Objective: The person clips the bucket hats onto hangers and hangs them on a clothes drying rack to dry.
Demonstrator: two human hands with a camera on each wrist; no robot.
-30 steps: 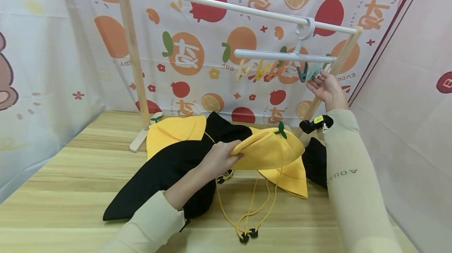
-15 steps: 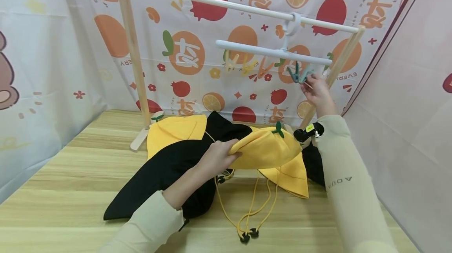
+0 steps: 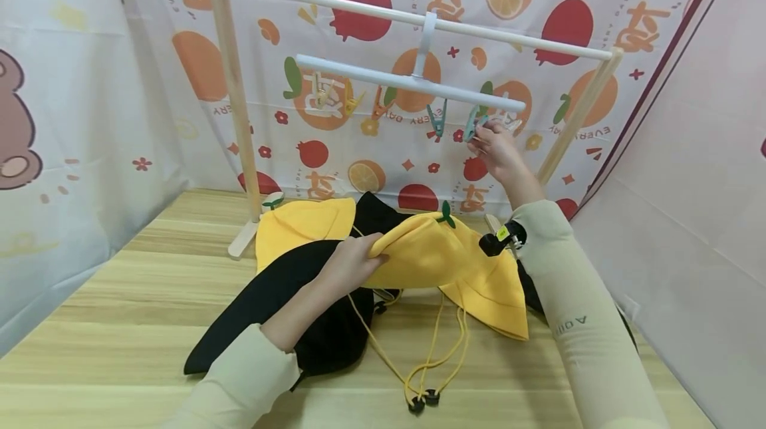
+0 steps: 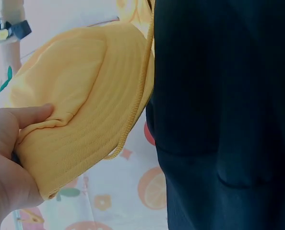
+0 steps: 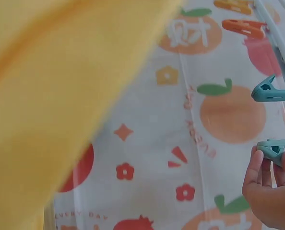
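Note:
My left hand (image 3: 347,261) pinches the brim of a yellow bucket hat (image 3: 427,256) with a green sprout on top, held above the table. In the left wrist view, the thumb lies over the brim of the hat (image 4: 99,105) and the fingers are behind it. At the hanger, my right hand (image 3: 501,155) grips a teal clip (image 3: 471,126) near the right end; the right wrist view shows thumb and fingers around this clip (image 5: 271,149). The white hanger (image 3: 383,78) hangs from the rack's rod. Another teal clip (image 3: 437,120) dangles just left of the hand.
Orange (image 3: 381,104), yellow (image 3: 352,98) and cream (image 3: 321,91) clips hang along the left half of the hanger. A wooden rack (image 3: 236,96) stands on the table. Beneath lie a black hat (image 3: 269,289) and more yellow hats (image 3: 299,219), with yellow cords (image 3: 419,372) trailing forward.
My right hand has moved left while holding the teal clip, and the hanger has slid left along the rod with it. The left hand and its hat have shifted slightly left in view.

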